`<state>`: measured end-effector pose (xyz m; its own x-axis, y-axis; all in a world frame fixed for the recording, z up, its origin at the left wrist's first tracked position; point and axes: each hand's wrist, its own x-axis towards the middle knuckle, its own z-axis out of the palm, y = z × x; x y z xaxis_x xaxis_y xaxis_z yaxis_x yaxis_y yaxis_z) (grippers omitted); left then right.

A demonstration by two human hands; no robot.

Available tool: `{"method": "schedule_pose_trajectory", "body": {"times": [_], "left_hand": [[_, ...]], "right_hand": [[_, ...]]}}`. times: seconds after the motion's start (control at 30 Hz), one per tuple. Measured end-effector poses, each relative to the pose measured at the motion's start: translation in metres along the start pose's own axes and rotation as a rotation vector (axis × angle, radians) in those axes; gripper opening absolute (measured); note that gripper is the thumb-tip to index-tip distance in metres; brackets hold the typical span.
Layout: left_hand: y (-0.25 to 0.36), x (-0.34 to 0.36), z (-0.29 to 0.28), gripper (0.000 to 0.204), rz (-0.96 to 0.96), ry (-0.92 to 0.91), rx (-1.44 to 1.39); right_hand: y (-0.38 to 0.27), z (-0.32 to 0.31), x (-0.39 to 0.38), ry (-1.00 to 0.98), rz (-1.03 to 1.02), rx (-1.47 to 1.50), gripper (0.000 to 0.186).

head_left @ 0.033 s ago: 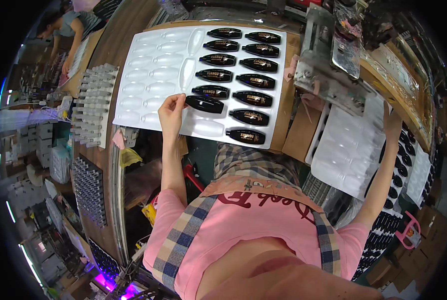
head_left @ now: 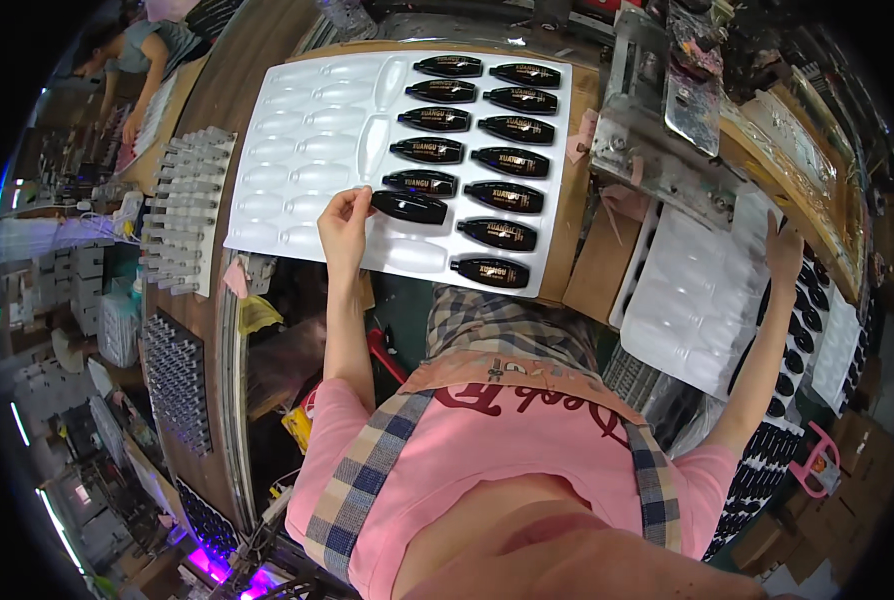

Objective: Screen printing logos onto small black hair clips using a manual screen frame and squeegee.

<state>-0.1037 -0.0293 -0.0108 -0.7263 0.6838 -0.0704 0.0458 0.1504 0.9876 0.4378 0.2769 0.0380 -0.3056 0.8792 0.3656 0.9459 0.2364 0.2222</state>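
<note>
My left hand (head_left: 343,232) pinches the narrow end of a glossy black bottle-shaped piece (head_left: 408,208) between thumb and fingers. The piece is low over a white moulded tray (head_left: 407,243), close below another black piece (head_left: 421,183). Two columns of such pieces, bearing gold print, fill the tray's right side; its left hollows hold none. Far to the right, my right hand (head_left: 783,250) reaches up beside a wooden-framed screen (head_left: 807,160). Its fingertips are partly hidden there, so whether they grip anything cannot be made out.
A metal machine arm (head_left: 657,150) stands right of the tray. More white trays (head_left: 682,300) lie below it. Racks of pale upright pieces (head_left: 187,200) and small grey pieces (head_left: 177,380) stand on the left bench. Another person (head_left: 152,60) works at the far left.
The metal machine arm on the right, smeared by motion before, now shows sharper and has shifted slightly. My left hand and its black piece have barely moved.
</note>
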Motion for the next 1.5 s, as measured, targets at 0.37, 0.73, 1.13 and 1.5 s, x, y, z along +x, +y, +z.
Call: {"method": "schedule_pose_trajectory", "body": {"times": [0.37, 0.73, 1.13, 1.5], "left_hand": [[-0.004, -0.007, 0.003, 0.039, -0.058, 0.051, 0.679], [0.066, 0.018, 0.055, 0.021, 0.445, 0.062, 0.691], [0.102, 0.110, 0.267, 0.024, 1.066, -0.521, 0.328], [0.140, 0.093, 0.168, 0.017, 0.379, -0.436, -0.229]], "right_hand": [[0.038, 0.012, -0.017, -0.207, 0.250, -0.057, 0.041], [-0.013, -0.064, -0.033, 0.033, 0.175, 0.897, 0.028], [-0.120, -0.121, -0.010, -0.139, -0.063, 1.073, 0.029], [-0.196, -0.120, 0.026, -0.077, -0.316, 0.949, 0.053]]}}
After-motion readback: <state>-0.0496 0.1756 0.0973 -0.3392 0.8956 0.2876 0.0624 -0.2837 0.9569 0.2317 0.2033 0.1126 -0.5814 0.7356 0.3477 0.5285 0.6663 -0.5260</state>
